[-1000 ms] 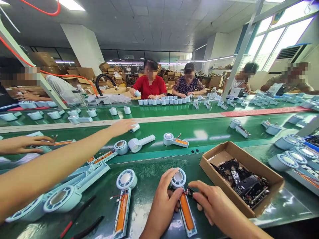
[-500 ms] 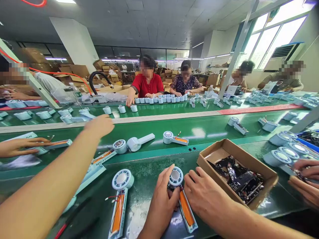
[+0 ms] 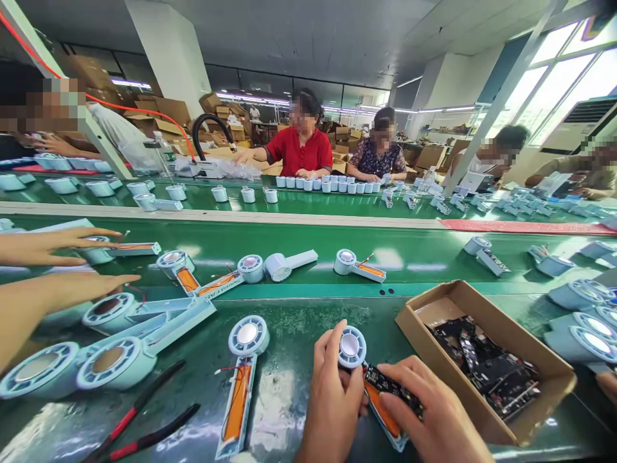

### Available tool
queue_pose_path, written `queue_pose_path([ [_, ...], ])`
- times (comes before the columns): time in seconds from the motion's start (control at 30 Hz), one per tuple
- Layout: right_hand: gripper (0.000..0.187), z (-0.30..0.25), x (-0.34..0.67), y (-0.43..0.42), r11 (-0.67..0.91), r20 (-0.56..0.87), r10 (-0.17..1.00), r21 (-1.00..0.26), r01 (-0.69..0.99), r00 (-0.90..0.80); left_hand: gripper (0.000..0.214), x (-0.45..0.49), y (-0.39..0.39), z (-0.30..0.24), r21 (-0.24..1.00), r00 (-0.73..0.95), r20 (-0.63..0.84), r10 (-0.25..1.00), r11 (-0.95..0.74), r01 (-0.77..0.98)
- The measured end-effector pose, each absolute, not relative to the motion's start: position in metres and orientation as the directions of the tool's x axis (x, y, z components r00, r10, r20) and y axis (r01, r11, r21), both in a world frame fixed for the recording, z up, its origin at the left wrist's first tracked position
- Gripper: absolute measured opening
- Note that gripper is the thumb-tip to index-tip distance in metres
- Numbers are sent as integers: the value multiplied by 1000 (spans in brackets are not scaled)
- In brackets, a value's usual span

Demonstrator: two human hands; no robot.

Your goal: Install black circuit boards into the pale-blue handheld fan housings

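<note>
My left hand [image 3: 332, 395] is closed round a light-blue handheld fan [image 3: 351, 348], just below its round head. The fan's open handle points toward me and shows an orange battery [image 3: 384, 411]. Between the fingers of my right hand [image 3: 431, 405] is a narrow black circuit board [image 3: 393, 388], tilted over the handle with its upper end close to the fan head. My fingers cover the lower part of the board. Left of my hands lies another open fan [image 3: 248, 335], with its own battery [image 3: 238, 400] and loose wires.
A cardboard box [image 3: 540, 421] of black circuit boards stands at my right. Pliers [image 3: 137, 411] with black and red handles lie at lower left. Several fans rest on the green belt [image 3: 414, 257]. A co-worker's hands [image 3: 53, 247] reach in from the left; others sit across.
A circuit board now shows in my right hand over the handle. The co-worker's arm at left has drawn back, uncovering fans and pliers. My view has shifted slightly.
</note>
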State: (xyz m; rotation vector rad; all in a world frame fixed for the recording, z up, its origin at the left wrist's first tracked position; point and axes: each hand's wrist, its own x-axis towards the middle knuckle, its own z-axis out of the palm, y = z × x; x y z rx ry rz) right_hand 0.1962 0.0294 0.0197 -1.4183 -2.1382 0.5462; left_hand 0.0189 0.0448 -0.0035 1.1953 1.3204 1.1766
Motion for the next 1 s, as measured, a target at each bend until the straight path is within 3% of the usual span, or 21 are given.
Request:
queue_pose_path([
  [0.1, 26, 0, 185, 17, 354, 331, 926, -588, 728, -183, 58, 19, 42, -9, 999, -68, -50, 996, 49, -19],
  [0.2, 26, 0, 179, 17, 329, 367, 923, -594, 734, -116, 58, 15, 41, -12, 998, -68, 2, 998, 1, 56],
  [0.37, 24, 11, 180, 23, 300, 277, 948, -619, 726, -156, 62, 13, 43, -12, 978, -63, 85, 994, -71, 196],
  [0.67, 25, 15, 182, 29, 226, 147, 974, -664, 713, -172, 84, 17, 36, -6, 992, -18, -30, 999, 32, 123],
  [0.87, 21, 24, 181, 33, 225, 133, 974, -699, 679, -186, 63, 31, 33, -1, 917, -182, 42, 982, 35, 397],
  [1.0, 21, 30, 182, 34, 203, 91, 976, -714, 670, -199, 53, 18, 17, -10, 849, -171, 179, 969, -64, 524],
])
